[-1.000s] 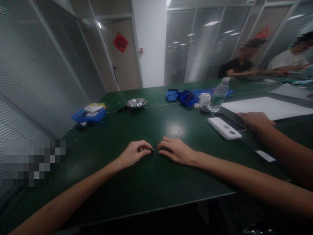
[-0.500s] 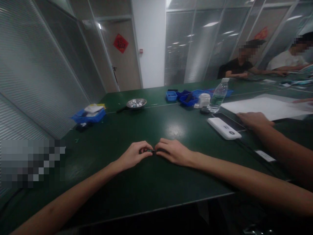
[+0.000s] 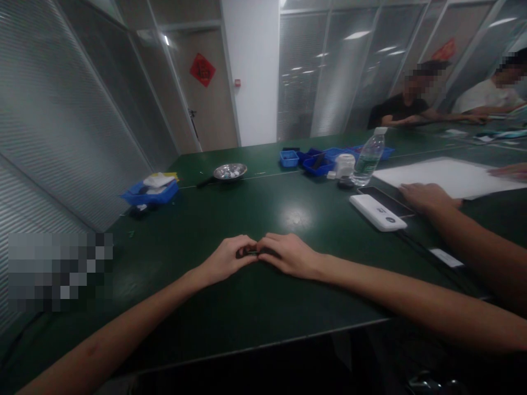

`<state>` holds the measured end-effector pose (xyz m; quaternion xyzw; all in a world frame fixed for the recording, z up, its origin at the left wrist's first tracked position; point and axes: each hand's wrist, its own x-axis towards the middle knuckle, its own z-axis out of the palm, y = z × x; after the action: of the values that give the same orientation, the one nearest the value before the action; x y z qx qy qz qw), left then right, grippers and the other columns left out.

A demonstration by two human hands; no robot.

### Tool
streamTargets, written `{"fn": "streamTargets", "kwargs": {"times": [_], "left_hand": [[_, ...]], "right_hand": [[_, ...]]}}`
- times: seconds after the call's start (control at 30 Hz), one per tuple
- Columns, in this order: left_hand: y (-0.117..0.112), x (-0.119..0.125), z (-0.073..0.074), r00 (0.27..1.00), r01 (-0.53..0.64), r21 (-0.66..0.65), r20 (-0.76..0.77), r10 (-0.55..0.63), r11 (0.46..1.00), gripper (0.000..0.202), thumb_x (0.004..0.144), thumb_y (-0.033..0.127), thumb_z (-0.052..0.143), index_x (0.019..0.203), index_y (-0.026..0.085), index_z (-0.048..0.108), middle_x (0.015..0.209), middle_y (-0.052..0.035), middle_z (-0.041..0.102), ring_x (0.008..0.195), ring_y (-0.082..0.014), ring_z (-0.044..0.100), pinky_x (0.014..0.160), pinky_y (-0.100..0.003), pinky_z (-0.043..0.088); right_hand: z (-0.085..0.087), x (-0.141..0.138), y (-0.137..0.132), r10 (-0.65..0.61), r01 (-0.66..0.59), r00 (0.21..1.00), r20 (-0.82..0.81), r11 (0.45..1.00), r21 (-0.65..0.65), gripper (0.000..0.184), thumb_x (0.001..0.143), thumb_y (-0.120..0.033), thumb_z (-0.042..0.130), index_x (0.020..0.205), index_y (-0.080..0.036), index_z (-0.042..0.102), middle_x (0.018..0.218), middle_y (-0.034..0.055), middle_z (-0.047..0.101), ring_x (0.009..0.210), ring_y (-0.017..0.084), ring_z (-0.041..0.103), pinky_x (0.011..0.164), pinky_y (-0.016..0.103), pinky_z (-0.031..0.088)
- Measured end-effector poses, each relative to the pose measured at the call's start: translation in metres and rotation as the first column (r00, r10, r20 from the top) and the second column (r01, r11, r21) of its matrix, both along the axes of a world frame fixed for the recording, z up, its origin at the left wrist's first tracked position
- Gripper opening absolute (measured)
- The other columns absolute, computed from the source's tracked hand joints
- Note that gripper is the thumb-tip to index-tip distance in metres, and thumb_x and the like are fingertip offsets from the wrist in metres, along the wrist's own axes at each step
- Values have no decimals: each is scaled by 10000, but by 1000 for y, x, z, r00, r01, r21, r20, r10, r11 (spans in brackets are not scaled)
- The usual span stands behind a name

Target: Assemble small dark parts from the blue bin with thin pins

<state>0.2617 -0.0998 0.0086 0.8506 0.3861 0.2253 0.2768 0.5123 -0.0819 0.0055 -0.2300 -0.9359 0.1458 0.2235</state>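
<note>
My left hand [image 3: 230, 258] and my right hand [image 3: 289, 253] meet above the green table [image 3: 197, 318], fingertips touching. Between them they grip a small dark object [image 3: 252, 252], mostly covered by the fingers; its kind cannot be made out. The left thumb and fingers pinch its left part. On the other side, my right hand curls its fingers around the right end.
A white power bank [image 3: 376, 213] with a cable, a phone [image 3: 387, 202] and a water bottle [image 3: 369, 159] stand right. Farther back are a metal bowl [image 3: 230, 172] and blue trays [image 3: 289, 159]. Another blue tray [image 3: 154, 195] lies left. A co-worker's hand [image 3: 430, 196] rests on white sheets [image 3: 444, 170].
My fingertips have come closer together, covering more of the small dark object. The co-worker's far hand has shifted slightly on the white sheets.
</note>
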Motion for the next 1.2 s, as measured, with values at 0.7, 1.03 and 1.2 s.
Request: {"fn": "streamTargets", "kwargs": {"times": [0.7, 1.03, 1.2], "left_hand": [[-3, -1, 5, 998, -69, 25, 8, 69, 997, 320, 919, 292, 709, 1229, 233, 658, 1135, -51, 662, 994, -212, 617, 817, -327, 496], [-3, -3, 6, 998, -49, 38, -36, 50, 998, 110, 951, 273, 655, 1026, 205, 698, 1065, -58, 653, 982, -215, 601, 854, -348, 484], [-2, -4, 5, 999, -33, 24, -41, 34, 999, 125, 957, 281, 647, 1049, 208, 690, 1070, -58, 649, 970, -213, 589, 842, -350, 483]], "right_hand": [[-5, 13, 9, -146, 147, 985, -96, 989, -2, 185, 1036, -322, 564, 1152, -197, 637, 1032, 57, 688, 833, 171, 643, 746, 297, 475], [1, 15, 1, -109, 112, 991, -82, 993, 27, 116, 955, -265, 610, 1020, -197, 678, 909, 18, 684, 700, 129, 589, 655, 261, 408], [2, 14, 1, -100, 101, 994, -31, 994, 35, 134, 970, -277, 594, 1037, -194, 676, 941, 29, 683, 712, 126, 583, 642, 254, 397]]}}
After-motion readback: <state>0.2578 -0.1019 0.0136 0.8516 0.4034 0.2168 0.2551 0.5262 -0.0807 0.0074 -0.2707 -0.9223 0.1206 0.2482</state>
